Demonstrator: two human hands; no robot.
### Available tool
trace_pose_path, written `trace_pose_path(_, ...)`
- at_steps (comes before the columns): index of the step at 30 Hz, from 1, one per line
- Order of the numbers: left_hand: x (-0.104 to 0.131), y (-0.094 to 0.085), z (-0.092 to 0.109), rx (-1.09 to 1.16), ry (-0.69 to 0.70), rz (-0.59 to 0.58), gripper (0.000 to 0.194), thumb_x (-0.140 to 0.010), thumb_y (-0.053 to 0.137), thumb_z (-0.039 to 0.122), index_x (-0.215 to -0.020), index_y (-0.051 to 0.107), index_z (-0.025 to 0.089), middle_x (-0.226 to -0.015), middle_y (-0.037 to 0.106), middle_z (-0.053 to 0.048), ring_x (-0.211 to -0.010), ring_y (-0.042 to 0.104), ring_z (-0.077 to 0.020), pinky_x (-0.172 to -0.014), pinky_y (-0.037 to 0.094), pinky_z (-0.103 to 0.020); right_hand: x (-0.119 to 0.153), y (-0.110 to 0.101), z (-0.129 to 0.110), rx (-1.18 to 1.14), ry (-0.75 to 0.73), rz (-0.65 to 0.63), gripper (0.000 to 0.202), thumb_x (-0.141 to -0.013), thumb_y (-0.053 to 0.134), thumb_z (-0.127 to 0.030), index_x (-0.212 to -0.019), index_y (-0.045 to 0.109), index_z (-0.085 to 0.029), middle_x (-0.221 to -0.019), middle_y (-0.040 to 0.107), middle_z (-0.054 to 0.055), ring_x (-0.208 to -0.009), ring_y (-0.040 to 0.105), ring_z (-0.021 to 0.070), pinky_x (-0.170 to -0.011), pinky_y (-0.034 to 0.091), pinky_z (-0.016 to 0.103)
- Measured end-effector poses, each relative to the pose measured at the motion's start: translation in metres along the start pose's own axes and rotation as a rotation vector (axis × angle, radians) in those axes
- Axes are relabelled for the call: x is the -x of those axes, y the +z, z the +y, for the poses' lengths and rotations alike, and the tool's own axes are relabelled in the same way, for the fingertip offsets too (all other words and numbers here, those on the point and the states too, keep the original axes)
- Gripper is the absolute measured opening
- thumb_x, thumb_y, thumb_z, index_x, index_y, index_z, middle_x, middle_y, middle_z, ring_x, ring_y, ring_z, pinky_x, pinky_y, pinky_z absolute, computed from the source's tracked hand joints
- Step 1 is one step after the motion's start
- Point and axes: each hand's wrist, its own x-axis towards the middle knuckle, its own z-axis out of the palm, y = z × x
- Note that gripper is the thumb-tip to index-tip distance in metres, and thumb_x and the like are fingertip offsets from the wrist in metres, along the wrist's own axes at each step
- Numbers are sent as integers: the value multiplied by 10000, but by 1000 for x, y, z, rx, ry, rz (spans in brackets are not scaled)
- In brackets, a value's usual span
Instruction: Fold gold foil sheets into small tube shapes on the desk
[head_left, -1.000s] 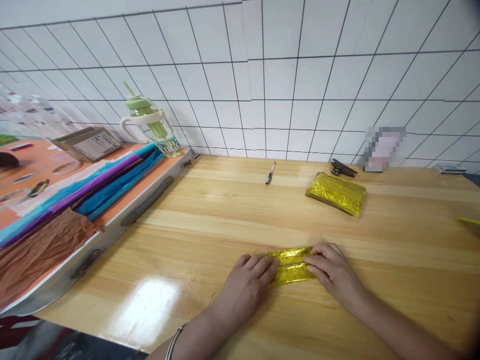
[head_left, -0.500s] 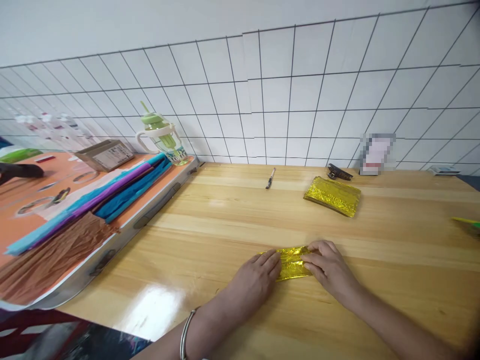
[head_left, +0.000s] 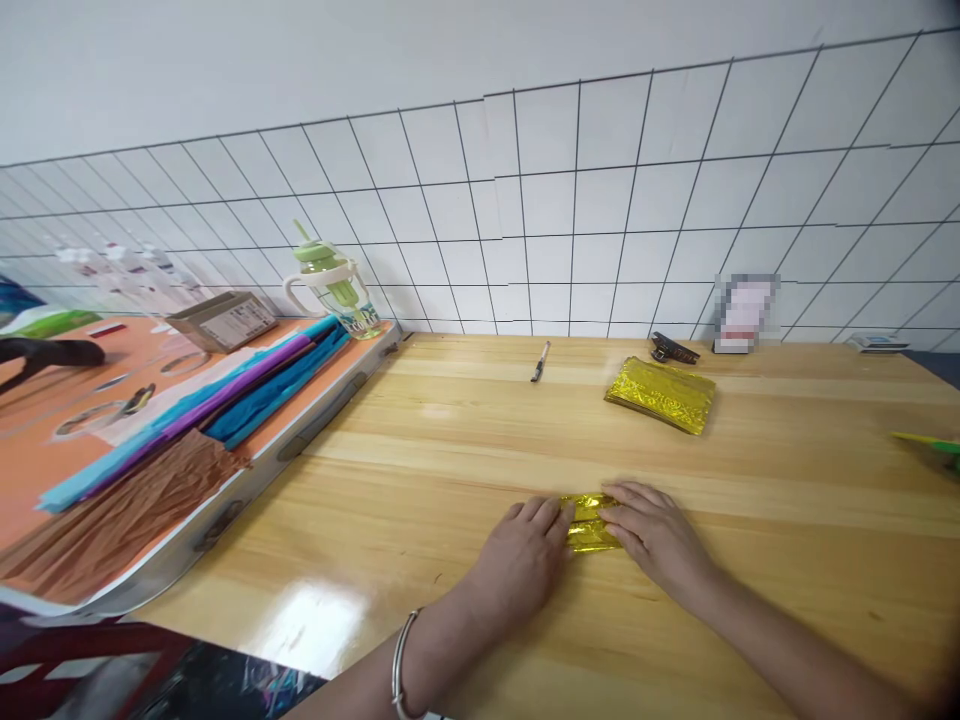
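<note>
A shiny gold foil sheet [head_left: 591, 525] lies on the wooden table with creases running along it. My left hand [head_left: 529, 550] covers its left end, fingers together and bent down over the foil. At the opposite end, my right hand [head_left: 654, 535] grips the foil with its thumb and fingers. Both fingertips' contact is partly hidden under the hands. Beyond them rests a stack of gold foil sheets [head_left: 661, 396].
A pen [head_left: 540, 362], a black clip [head_left: 673, 348] and a propped, blurred phone-like object [head_left: 744, 312] lie towards the tiled wall. On the left, an orange-topped surface [head_left: 45, 440] carries crepe paper rolls [head_left: 277, 390], a cardboard box [head_left: 223, 322] and a green-lidded bottle [head_left: 334, 285].
My left hand has slid slightly right along the foil, so less of it shows between the hands. My right hand stays nearly in place. The view has shifted a little.
</note>
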Motion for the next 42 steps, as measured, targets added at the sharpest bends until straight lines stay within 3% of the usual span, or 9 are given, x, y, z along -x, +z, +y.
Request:
trace_pose_path(3,0,6,3,-1,0,-3,552,-911,452,432,-1371,364,140,-1325,476,-132,-1214,423,-264,-1003,349,-416,-1,-2,-1,1,13,-3,218,-871,541,-232,-1042,666,-285,-1238,599,50,-1147,510,242,-910,447,464)
trace_pose_path(8,8,16,-3,8,97,8,775,-896,332,605,-1440,196,70,-1502,195,-186,-1388,138,-322,-1095,181,-478,-2,-3,-3,12,16,-39,238,-879,535,-245,-1079,654,-294,-1245,593,43,-1167,490,244,-936,424,471)
trace_pose_path(12,11,20,-5,24,108,-12,935,-827,320,722,-1448,152,44,-1512,118,-213,-1395,64,-355,-1105,149,-496,-1,-2,-1,5,24,-52,238,-891,514,-264,-1080,656,-293,-1253,588,42,-1183,477,243,-947,415,473)
trace_pose_path(19,11,20,-4,29,104,-53,981,-802,272,766,-1454,134,45,-1518,66,-202,-1396,18,-356,-1120,106,-492,4,-4,9,4,11,-1,295,-910,459,-290,-1148,626,-239,-1289,563,65,-1224,462,225,-987,411,444)
trace_pose_path(22,12,20,-4,34,108,-49,989,-797,265,774,-1458,126,52,-1519,62,-198,-1396,15,-354,-1121,92,-491,9,-10,-11,111,-35,-17,360,-929,421,-283,-1255,551,-200,-1352,507,62,-1321,342,234,-1048,345,450)
trace_pose_path(24,12,21,-4,35,108,-46,982,-797,266,773,-1456,145,55,-1520,70,-193,-1398,9,-349,-1124,86,-485,13,-12,-31,180,-122,-107,433,-932,424,-324,-1341,459,-188,-1412,432,52,-1361,261,248,-1089,274,465)
trace_pose_path(29,12,24,-6,19,106,-35,1003,-781,283,785,-1448,176,43,-1519,77,-197,-1400,7,-341,-1127,89,-468,26,-9,-63,208,-223,-258,575,-946,350,-467,-1422,319,-146,-1459,344,79,-1366,250,241,-1108,215,438)
trace_pose_path(36,13,24,-6,0,130,-15,1007,-778,274,790,-1456,139,59,-1519,88,-197,-1399,33,-347,-1116,101,-485,38,-14,-51,275,-207,-264,566,-932,398,-447,-1425,316,-180,-1440,383,58,-1354,271,250,-1115,144,459)
trace_pose_path(42,12,24,-5,2,126,-15,1030,-764,287,802,-1456,131,56,-1518,80,-202,-1399,29,-347,-1116,114,-483,61,-26,-36,348,-119,-204,473,-927,429,-398,-1371,416,-235,-1403,445,14,-1316,340,259,-1081,221,492)
